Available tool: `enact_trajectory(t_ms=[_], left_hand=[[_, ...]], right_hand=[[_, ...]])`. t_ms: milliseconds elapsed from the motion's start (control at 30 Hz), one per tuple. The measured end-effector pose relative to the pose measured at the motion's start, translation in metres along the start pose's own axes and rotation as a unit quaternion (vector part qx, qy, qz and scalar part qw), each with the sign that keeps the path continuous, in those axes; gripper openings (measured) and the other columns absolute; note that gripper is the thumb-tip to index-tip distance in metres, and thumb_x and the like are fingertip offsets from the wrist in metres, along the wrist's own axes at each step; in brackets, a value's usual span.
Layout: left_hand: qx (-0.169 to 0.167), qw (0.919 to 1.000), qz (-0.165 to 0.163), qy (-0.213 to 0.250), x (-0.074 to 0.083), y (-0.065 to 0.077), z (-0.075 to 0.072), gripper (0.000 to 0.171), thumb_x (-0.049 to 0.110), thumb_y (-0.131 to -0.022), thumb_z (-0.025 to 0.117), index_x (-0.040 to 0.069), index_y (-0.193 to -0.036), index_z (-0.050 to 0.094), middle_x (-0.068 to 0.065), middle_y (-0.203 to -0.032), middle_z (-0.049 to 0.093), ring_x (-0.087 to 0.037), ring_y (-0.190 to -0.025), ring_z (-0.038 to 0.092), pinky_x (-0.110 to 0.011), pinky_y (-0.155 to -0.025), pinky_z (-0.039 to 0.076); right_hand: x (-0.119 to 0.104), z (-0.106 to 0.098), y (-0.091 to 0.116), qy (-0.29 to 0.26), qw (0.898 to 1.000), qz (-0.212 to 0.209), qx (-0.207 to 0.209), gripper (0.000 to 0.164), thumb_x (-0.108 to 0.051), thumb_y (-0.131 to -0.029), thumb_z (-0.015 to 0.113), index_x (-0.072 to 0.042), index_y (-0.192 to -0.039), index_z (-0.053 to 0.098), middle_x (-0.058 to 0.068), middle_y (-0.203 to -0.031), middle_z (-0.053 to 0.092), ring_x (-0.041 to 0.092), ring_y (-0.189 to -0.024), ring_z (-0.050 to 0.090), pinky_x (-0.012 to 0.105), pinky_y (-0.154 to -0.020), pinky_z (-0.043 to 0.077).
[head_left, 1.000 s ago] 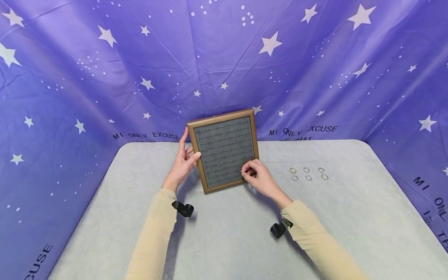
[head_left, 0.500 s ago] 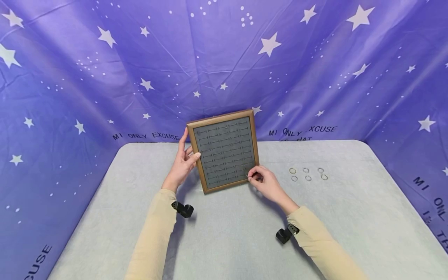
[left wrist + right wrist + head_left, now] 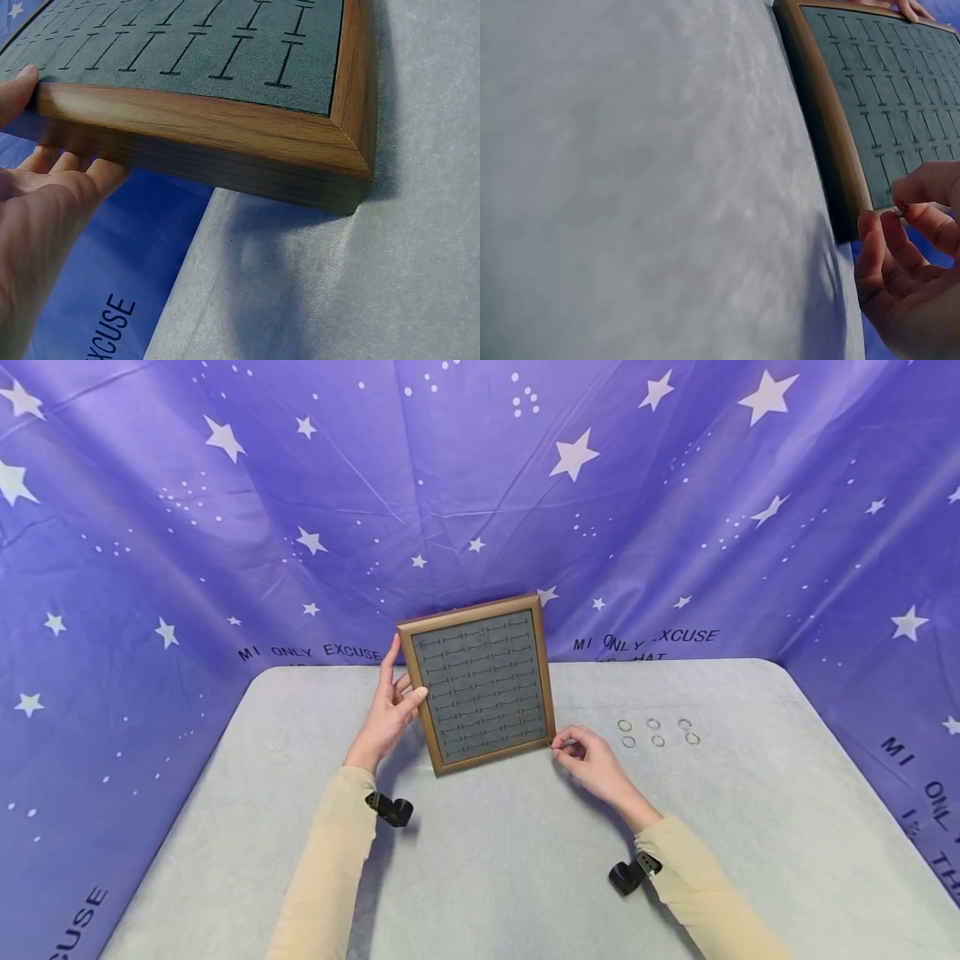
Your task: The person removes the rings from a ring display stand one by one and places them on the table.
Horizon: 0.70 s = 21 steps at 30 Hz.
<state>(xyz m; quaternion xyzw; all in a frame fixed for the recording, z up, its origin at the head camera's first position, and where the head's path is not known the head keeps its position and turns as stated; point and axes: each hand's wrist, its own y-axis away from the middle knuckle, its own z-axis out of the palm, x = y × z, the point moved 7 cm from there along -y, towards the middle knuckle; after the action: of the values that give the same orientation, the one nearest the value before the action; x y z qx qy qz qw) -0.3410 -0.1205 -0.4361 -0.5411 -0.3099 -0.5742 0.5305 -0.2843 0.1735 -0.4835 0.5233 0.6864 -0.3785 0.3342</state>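
A ring display board [image 3: 486,681] with a brown wooden frame and dark grey-green slotted padding stands tilted on the table. My left hand [image 3: 386,720] grips its left side, thumb on the front of the frame and fingers behind, as the left wrist view also shows. At the lower right corner of the frame is my right hand [image 3: 596,767], thumb and forefinger pinched together. Between those fingertips, the right wrist view shows a small shiny ring [image 3: 901,211], mostly covered by the fingers. No ring shows clearly in the board's slots.
Several thin rings lie in two rows on the table to the right, among them a gold-toned ring [image 3: 625,726] and a silvery ring [image 3: 657,741]. The pale grey table [image 3: 480,860] ends at a purple starry curtain [image 3: 480,468] close behind the board.
My right hand has drawn away from the lower right slots, moving right and slightly down past the frame's corner. My left hand and the board stay nearly still.
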Motion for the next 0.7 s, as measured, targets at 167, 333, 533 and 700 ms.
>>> enact_trajectory(t_ms=[167,333,533,700], left_hand=[[-0.002,1.0000,0.005,0.000,0.000,-0.001,0.000,0.088,-0.008,-0.097,0.048,0.045,-0.153,0.006,-0.023,-0.148,0.032,-0.009,-0.093,0.056,-0.016,-0.053,0.036],[-0.001,1.0000,-0.001,0.003,-0.002,0.001,-0.001,0.088,-0.008,-0.097,0.047,0.045,-0.153,0.007,-0.022,-0.147,0.033,-0.009,-0.094,0.056,-0.016,-0.054,0.036],[-0.003,1.0000,0.002,0.004,-0.001,0.000,-0.001,0.088,-0.008,-0.097,0.048,0.046,-0.153,0.007,-0.023,-0.148,0.033,-0.010,-0.094,0.056,-0.016,-0.054,0.036],[-0.006,0.9999,0.008,0.013,-0.001,-0.001,-0.001,0.088,-0.009,-0.096,0.047,0.046,-0.153,0.008,-0.023,-0.146,0.035,-0.007,-0.084,0.054,-0.016,-0.051,0.033]], right_hand=[[0.009,-0.009,0.008,0.009,1.000,0.005,0.010,0.009,0.006,-0.083,0.067,-0.002,-0.087,0.064,0.008,-0.088,0.059,0.018,-0.073,0.057,0.024,-0.062,0.048],[0.018,-0.018,0.014,0.025,0.999,0.012,0.016,0.009,0.005,-0.083,0.067,-0.002,-0.087,0.064,0.008,-0.088,0.059,0.017,-0.073,0.056,0.025,-0.066,0.048],[0.023,-0.033,0.017,0.043,0.999,0.012,0.022,0.006,0.004,-0.085,0.067,-0.001,-0.088,0.064,0.007,-0.082,0.060,0.016,-0.070,0.055,0.025,-0.065,0.046],[0.029,-0.044,0.020,0.047,0.998,0.018,0.025,0.006,0.004,-0.084,0.066,0.000,-0.088,0.064,0.007,-0.081,0.060,0.014,-0.070,0.055,0.023,-0.065,0.045]])
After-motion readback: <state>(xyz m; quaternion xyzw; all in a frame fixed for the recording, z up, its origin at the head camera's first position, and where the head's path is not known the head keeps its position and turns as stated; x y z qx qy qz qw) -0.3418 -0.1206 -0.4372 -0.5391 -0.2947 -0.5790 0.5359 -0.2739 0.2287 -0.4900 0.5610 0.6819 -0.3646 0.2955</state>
